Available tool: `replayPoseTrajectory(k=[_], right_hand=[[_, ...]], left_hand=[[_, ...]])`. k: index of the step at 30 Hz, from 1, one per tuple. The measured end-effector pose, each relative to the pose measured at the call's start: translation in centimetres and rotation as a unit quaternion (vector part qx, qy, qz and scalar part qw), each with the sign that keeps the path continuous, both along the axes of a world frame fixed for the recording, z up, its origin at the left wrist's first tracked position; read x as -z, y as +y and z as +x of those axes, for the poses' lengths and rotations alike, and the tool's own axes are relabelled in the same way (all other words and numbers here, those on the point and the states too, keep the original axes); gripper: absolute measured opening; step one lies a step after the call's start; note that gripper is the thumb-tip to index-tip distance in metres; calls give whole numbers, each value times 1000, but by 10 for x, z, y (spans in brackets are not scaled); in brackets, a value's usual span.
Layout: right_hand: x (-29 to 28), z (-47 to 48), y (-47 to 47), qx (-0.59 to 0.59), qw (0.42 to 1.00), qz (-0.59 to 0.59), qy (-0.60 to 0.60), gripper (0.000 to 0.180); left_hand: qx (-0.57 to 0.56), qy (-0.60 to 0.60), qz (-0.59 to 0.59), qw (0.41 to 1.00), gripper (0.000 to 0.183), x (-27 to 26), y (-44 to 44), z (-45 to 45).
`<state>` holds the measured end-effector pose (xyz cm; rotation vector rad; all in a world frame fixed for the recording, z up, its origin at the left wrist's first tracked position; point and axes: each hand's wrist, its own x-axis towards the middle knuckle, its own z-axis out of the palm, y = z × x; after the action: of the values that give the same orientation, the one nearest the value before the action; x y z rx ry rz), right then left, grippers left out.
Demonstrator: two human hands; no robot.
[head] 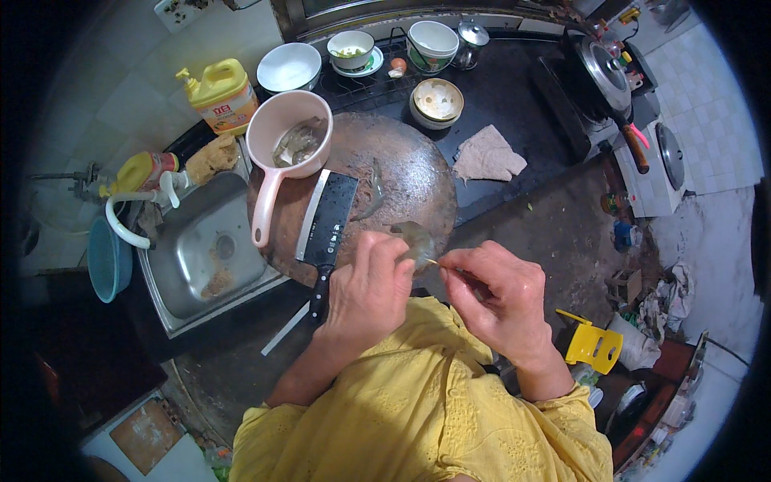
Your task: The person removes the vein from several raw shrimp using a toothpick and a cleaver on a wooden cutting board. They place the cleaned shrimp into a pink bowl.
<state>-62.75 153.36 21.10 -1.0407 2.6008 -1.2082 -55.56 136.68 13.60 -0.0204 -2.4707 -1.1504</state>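
Observation:
Between the fingers of my left hand [376, 280] is a raw grey shrimp [417, 240], held above the near edge of a round wooden chopping board [415, 162]. My right hand [500, 295] pinches a thin toothpick [431, 261], whose tip meets the shrimp's body; how deep it goes cannot be seen. Another raw shrimp [376, 188] lies on the board. Beside it rests a cleaver [328, 214], its black handle [320, 292] pointing towards me. A pale pink long-handled scoop [270, 202] with several shrimp [299, 143] inside stands on the board's left part.
Left is a steel sink [211, 253] with a white faucet [123, 223]. Behind stand a yellow detergent jug [221, 99], a white bowl [289, 63] and stacked bowls [435, 120]. A cloth [489, 155] lies right of the board. A lidded wok [599, 78] sits on the stove at far right.

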Motion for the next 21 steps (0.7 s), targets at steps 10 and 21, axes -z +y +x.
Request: replayPoseTrajectory(k=[10, 21], right_hand=[[16, 3, 0, 57, 982, -84, -161, 11], [40, 6, 4, 65, 945, -178, -267, 12]], left_hand=[[13, -38, 99, 994, 20, -5, 2, 1], [24, -49, 176, 983, 11, -13, 7, -1]])
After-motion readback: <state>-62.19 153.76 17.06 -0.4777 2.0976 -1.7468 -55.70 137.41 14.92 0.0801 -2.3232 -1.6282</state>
